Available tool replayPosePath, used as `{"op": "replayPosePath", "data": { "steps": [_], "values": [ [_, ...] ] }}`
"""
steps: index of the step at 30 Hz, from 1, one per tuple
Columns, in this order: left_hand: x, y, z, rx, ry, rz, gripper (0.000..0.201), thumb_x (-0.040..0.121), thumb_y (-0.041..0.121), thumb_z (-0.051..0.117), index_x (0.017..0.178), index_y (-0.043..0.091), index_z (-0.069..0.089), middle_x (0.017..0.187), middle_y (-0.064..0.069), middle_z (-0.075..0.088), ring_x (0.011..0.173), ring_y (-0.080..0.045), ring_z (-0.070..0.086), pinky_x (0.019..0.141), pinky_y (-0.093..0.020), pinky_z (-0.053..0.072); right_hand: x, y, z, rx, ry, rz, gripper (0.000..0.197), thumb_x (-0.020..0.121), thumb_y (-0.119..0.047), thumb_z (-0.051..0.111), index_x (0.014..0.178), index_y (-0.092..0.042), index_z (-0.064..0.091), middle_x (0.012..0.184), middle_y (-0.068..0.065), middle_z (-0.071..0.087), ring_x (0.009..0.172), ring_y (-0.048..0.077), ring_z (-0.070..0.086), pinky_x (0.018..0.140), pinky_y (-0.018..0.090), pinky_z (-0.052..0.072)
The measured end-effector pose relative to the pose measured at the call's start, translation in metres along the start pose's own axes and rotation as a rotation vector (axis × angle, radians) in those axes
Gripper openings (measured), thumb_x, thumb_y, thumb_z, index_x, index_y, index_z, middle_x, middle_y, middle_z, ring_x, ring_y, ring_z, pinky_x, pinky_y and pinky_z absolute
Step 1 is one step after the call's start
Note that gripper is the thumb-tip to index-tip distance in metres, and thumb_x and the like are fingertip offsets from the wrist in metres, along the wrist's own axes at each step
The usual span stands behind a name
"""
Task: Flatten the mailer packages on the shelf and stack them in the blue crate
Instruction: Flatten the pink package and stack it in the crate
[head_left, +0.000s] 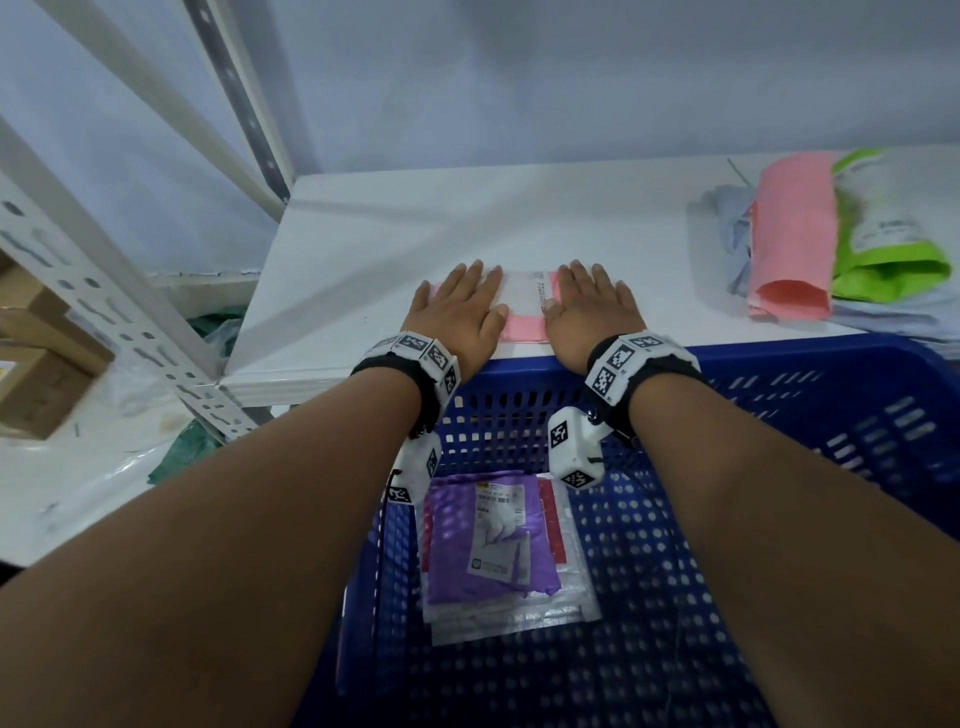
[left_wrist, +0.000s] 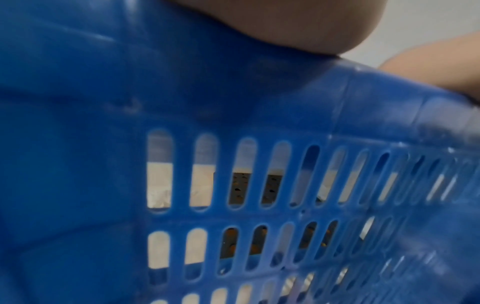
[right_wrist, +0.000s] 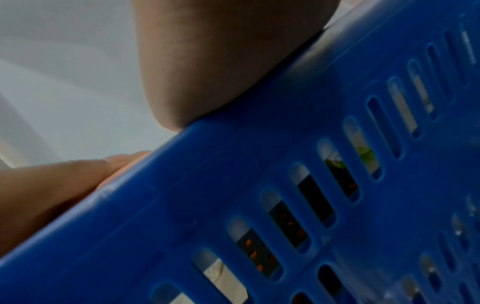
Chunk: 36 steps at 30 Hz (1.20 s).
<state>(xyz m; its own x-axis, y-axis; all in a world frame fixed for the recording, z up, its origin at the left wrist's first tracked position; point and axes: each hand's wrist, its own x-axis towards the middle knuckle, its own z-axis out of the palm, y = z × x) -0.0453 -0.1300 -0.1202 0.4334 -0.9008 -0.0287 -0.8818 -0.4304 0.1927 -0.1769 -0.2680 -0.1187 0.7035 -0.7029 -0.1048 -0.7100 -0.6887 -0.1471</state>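
A flat pink mailer (head_left: 524, 325) with a white label lies near the front edge of the white shelf (head_left: 363, 249). My left hand (head_left: 460, 306) presses flat on its left side, fingers straight. My right hand (head_left: 592, 306) lies flat on its right side the same way. Below the shelf edge stands the blue crate (head_left: 727, 545), holding a purple mailer (head_left: 488, 540) on top of clear and white ones. Both wrist views show only the crate's slotted wall (left_wrist: 233, 185) (right_wrist: 311, 185) and the heel of each hand above its rim.
A pile of mailers sits at the shelf's right end: a pink one (head_left: 789, 244), a green one (head_left: 883, 228) and pale grey ones (head_left: 727, 234) beneath. Perforated shelf uprights (head_left: 104, 322) stand at left, with cardboard boxes (head_left: 36, 364) beyond them.
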Motion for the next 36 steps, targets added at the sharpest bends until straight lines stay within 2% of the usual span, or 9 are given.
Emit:
{"op": "replayPosePath", "data": {
  "steps": [10,13,16,20,24,27,31,33,36],
  "values": [
    [-0.004,-0.003,0.001,0.035,0.043,-0.263,0.076,0.095,0.056,0.012,0.158,0.016,0.006,0.166,-0.010,0.004,0.153,-0.021,0.000,0.121,-0.054,-0.002,-0.002,0.000,0.000,0.022,0.023,0.000,0.061,0.103,-0.039,0.021,0.159,-0.018,0.008,0.167,0.003,-0.001,0.153,0.022,-0.004,0.124,0.042,0.003],
    [-0.003,-0.004,0.000,0.003,0.041,-0.258,0.076,0.096,0.056,0.013,0.158,0.013,0.006,0.165,-0.013,0.004,0.153,-0.023,-0.001,0.123,-0.050,0.002,-0.005,-0.001,0.000,0.027,0.075,0.020,0.063,0.103,-0.038,0.024,0.158,-0.011,0.009,0.167,0.006,0.001,0.153,0.023,-0.002,0.124,0.042,0.004],
    [-0.002,-0.004,0.000,-0.023,0.034,-0.249,0.076,0.097,0.055,0.015,0.158,0.012,0.006,0.166,-0.013,0.003,0.153,-0.022,-0.003,0.124,-0.047,0.001,-0.013,-0.006,0.003,0.010,0.231,0.009,0.065,0.103,-0.038,0.027,0.157,-0.005,0.013,0.166,0.011,0.009,0.153,0.025,0.005,0.124,0.042,0.008],
    [0.000,-0.004,0.000,-0.030,0.035,-0.242,0.076,0.096,0.055,0.015,0.158,0.013,0.007,0.166,-0.012,0.002,0.153,-0.022,-0.004,0.124,-0.047,0.001,-0.020,-0.010,0.000,0.037,0.311,-0.054,0.064,0.104,-0.037,0.026,0.157,-0.004,0.014,0.165,0.012,0.009,0.153,0.024,0.006,0.125,0.040,0.008],
    [0.000,-0.004,0.001,-0.050,0.040,-0.242,0.074,0.097,0.054,0.014,0.159,0.014,0.005,0.166,-0.012,0.000,0.153,-0.021,-0.006,0.123,-0.046,-0.002,-0.026,-0.043,-0.005,0.063,0.356,-0.232,0.060,0.104,-0.035,0.025,0.156,-0.007,0.020,0.165,0.011,0.015,0.153,0.022,0.009,0.125,0.040,0.007],
    [0.002,-0.010,-0.004,0.020,-0.058,-0.213,0.075,0.101,0.050,0.029,0.159,0.016,-0.003,0.166,-0.011,-0.006,0.152,-0.022,-0.010,0.123,-0.048,-0.003,-0.023,-0.087,-0.001,0.225,0.284,-0.367,0.056,0.105,-0.037,0.019,0.151,-0.010,0.036,0.161,0.008,0.028,0.151,0.019,0.019,0.125,0.039,0.009],
    [0.003,-0.011,-0.007,0.060,-0.127,-0.179,0.085,0.098,0.047,0.046,0.158,0.020,-0.008,0.165,-0.009,-0.011,0.152,-0.022,-0.014,0.122,-0.050,-0.004,-0.012,-0.099,0.002,0.416,0.114,-0.359,0.070,0.095,-0.050,0.005,0.136,-0.019,0.052,0.147,0.001,0.049,0.142,0.018,0.034,0.122,0.043,0.015],
    [0.002,-0.005,-0.006,0.063,-0.127,-0.181,0.084,0.097,0.047,0.044,0.158,0.020,-0.008,0.165,-0.009,-0.011,0.151,-0.023,-0.015,0.122,-0.051,-0.003,-0.010,-0.089,-0.001,0.355,0.040,-0.354,0.064,0.101,-0.049,0.007,0.147,-0.019,0.040,0.157,0.001,0.036,0.149,0.017,0.023,0.123,0.041,0.009],
    [0.001,-0.003,-0.006,-0.038,-0.062,-0.230,0.068,0.102,0.047,0.020,0.159,0.018,-0.003,0.166,-0.009,-0.008,0.152,-0.021,-0.011,0.123,-0.049,-0.004,-0.005,-0.066,-0.002,0.235,-0.013,-0.283,0.063,0.104,-0.047,0.006,0.158,-0.019,0.019,0.166,0.002,0.012,0.153,0.014,0.005,0.124,0.040,0.004]
  ]
}}
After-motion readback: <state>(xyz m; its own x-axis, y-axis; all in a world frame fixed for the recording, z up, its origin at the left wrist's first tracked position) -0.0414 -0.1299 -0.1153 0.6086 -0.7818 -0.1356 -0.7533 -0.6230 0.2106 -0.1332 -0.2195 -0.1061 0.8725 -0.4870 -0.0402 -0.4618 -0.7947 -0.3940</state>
